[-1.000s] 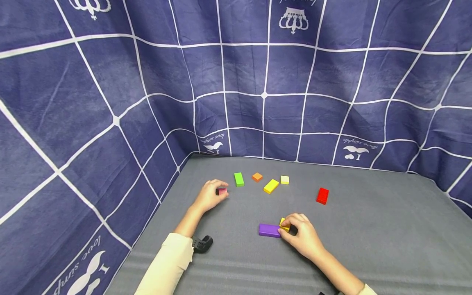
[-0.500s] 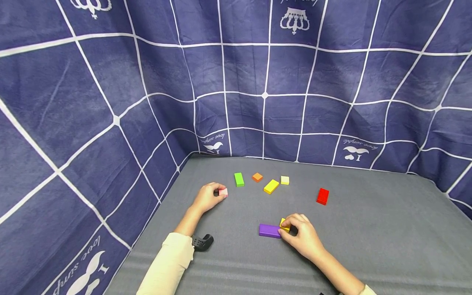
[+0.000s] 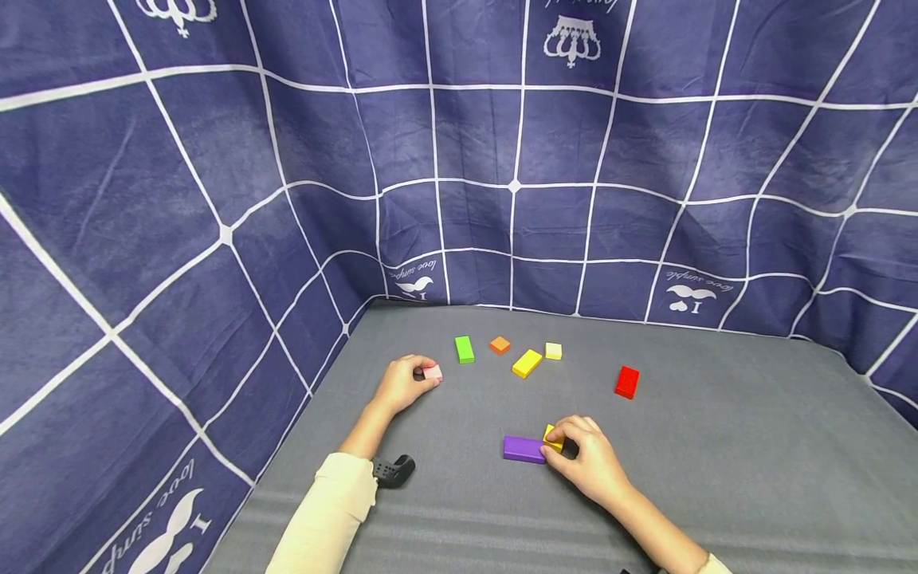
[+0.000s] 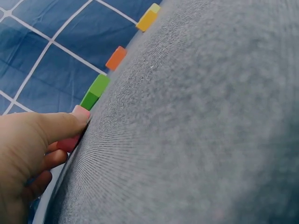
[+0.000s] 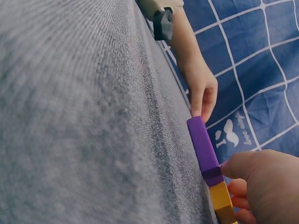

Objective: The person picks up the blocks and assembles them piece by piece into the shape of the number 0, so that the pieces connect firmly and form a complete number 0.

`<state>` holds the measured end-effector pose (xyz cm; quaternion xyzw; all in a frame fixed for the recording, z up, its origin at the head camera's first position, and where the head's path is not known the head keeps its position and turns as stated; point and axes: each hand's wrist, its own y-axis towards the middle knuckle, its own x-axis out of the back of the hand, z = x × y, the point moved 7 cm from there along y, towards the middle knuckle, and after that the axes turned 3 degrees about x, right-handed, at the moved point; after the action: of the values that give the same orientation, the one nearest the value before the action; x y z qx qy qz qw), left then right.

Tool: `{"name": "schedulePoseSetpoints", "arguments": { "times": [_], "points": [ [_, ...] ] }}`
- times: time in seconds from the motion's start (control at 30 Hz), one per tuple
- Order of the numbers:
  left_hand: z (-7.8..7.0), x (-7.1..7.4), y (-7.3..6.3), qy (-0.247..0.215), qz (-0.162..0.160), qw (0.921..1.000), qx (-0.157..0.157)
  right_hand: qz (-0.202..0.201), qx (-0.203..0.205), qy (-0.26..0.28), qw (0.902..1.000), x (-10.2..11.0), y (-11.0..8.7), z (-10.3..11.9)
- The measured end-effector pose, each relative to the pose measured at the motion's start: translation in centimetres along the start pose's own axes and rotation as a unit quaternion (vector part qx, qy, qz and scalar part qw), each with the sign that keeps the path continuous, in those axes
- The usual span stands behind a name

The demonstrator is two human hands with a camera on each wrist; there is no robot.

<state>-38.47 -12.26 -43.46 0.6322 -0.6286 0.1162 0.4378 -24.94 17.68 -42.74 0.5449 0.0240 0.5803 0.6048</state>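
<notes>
My left hand (image 3: 403, 386) pinches a small pink block (image 3: 433, 373) between thumb and fingers, close over the grey cloth at the left. In the left wrist view the thumb lies along the pink block (image 4: 80, 113), with its redder part lower down between the fingers. Nearer the front, my right hand (image 3: 590, 456) has thumb and fingers curled round a yellow block (image 3: 555, 438). This stands against the right end of a long purple block (image 3: 523, 449). The right wrist view shows the thumb tip at the purple block's end, with the other fingers behind the yellow block (image 5: 221, 201).
Beyond my hands lie a green block (image 3: 464, 349), an orange block (image 3: 500, 344), a yellow rectangular block (image 3: 527, 363) and a pale yellow block (image 3: 554, 351). A red block (image 3: 627, 382) lies farther right. A blue curtain (image 3: 473, 143) borders the grey cloth behind and left.
My left hand has lowered slightly and its fingers have drawn closer together. The pink block in it now shows a paler face upward. My right hand stays where it was.
</notes>
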Motion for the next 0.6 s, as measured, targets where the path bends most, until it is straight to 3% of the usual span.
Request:
{"name": "schedulePoseSetpoints", "arguments": {
  "times": [0.27, 0.6],
  "points": [
    [-1.6, 0.3, 0.1, -0.007, 0.002, 1.0000, -0.004, 0.002, -0.001, 0.004, 1.0000, 0.0, 0.0, -0.1],
    [-4.2, 0.1, -0.2, -0.017, 0.027, 0.9992, -0.022, 0.005, -0.002, 0.002, 1.0000, -0.2, -0.1, -0.3]
  ]
}}
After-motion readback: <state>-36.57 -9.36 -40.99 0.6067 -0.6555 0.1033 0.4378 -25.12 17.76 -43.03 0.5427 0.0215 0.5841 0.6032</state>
